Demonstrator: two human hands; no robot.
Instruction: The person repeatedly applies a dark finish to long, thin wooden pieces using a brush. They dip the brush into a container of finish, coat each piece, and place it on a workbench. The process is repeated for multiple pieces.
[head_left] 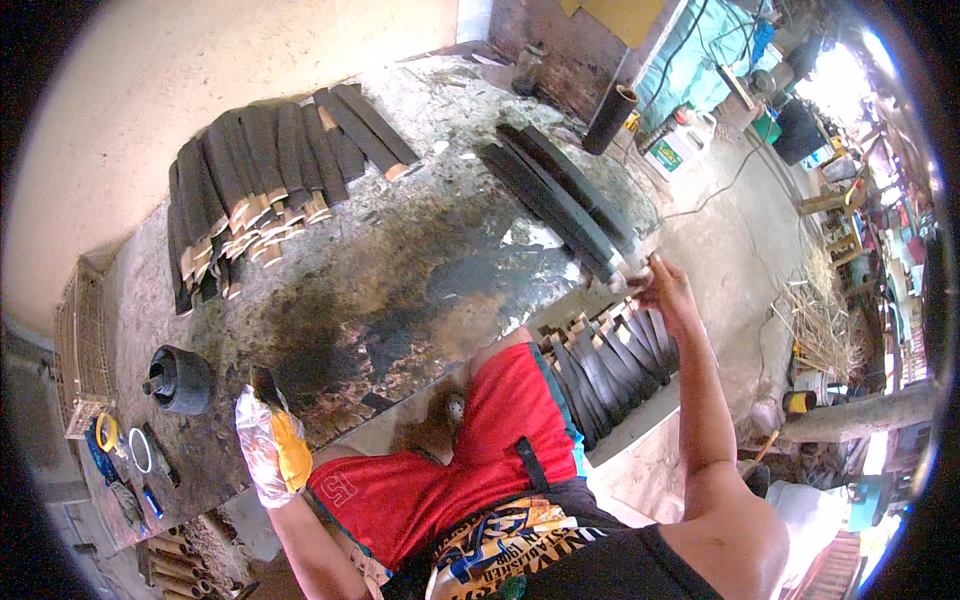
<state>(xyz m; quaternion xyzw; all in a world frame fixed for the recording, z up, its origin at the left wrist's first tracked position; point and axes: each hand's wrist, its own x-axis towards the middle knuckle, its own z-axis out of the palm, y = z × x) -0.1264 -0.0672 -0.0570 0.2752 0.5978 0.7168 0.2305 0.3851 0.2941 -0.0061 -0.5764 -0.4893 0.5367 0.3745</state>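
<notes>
My right hand [664,287] grips the near end of long black-painted strips [560,196] that lie on the stained worktable [400,270] at its right edge. My left hand [268,445], wrapped in a clear plastic bag over a yellow glove, holds a small dark brush [266,385] at the table's near edge. A fanned row of black-painted strips with bare wooden ends [250,190] lies at the far left of the table. More black strips [605,360] are stacked below the table beside my red shorts.
A black pot [180,380] stands on the table's left end, with tape rolls [108,433] and small items beside it. A wire cage [80,350] sits at the far left. A black tube [610,118], a white jug [680,140] and straw [825,320] lie on the floor to the right.
</notes>
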